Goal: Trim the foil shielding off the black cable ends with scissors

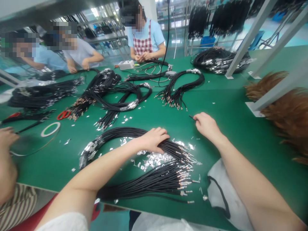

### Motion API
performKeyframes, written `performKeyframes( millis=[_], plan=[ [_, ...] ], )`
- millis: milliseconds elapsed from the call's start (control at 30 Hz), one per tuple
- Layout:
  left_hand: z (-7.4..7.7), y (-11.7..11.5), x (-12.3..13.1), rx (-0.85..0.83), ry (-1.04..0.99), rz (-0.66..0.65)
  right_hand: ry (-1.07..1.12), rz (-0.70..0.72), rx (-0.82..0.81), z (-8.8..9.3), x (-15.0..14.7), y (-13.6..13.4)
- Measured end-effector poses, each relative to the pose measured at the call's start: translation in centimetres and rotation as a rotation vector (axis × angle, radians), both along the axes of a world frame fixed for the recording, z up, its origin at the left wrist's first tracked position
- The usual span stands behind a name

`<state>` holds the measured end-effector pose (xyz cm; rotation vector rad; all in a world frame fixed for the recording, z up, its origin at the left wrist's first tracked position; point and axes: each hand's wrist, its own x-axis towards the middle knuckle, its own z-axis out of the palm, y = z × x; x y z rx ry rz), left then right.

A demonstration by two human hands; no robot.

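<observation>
My left hand lies over a bundle of thin black cables on the green table, fingers stretched across it and thumb on the near side. The bundle curves round at the left, where silver labels or foil wraps band it. Its other half runs back along the table's near edge, with bare, metallic cable ends at the right. Silver foil scraps lie between the halves. To the right of the cable ends, my right hand is closed in a pinch on a small dark, thin piece whose kind I cannot make out.
More cable bundles lie farther back, with red-handled scissors and a tape roll at left. A co-worker's hand is at far left. White posts and brown fibre bunches stand right.
</observation>
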<state>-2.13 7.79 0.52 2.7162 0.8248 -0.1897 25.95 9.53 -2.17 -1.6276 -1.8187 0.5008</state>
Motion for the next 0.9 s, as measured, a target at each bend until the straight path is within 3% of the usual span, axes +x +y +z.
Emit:
performKeyframes(
  millis=[200, 333, 400, 567, 633, 733, 800, 900],
  plan=[
    [-0.6, 0.5, 1.3, -0.019, 0.075, 0.029, 0.215, 0.123, 0.033, -3.1, -3.8, -1.0],
    [0.0, 0.0, 2.9, 0.111, 0.168, -0.057, 0.33, 0.138, 0.021, -3.4, -4.7, -1.9],
    [1.2, -0.2, 2.9, 0.17, 0.14, -0.046, 0.375, 0.191, -0.021, -2.9, -5.3, -2.5],
    [5.7, -0.2, 1.0, 0.161, -0.011, 0.117, 0.428, 0.402, -0.181, -1.8, -8.2, -5.0],
    [6.6, 0.1, 0.7, 0.18, -0.048, 0.191, 0.423, 0.473, -0.237, -1.6, -9.6, -6.1],
    [5.8, 0.4, 1.1, 0.162, -0.046, 0.204, 0.4, 0.628, -0.321, -0.6, -10.8, -7.6],
    [4.2, 0.5, 1.6, 0.119, -0.044, 0.176, 0.359, 0.79, -0.364, 0.9, -10.6, -8.4],
    [1.4, 0.6, 2.2, 0.07, -0.089, 0.196, 0.104, 1.066, -0.245, 4.1, -9.4, -9.3]
  ],
)
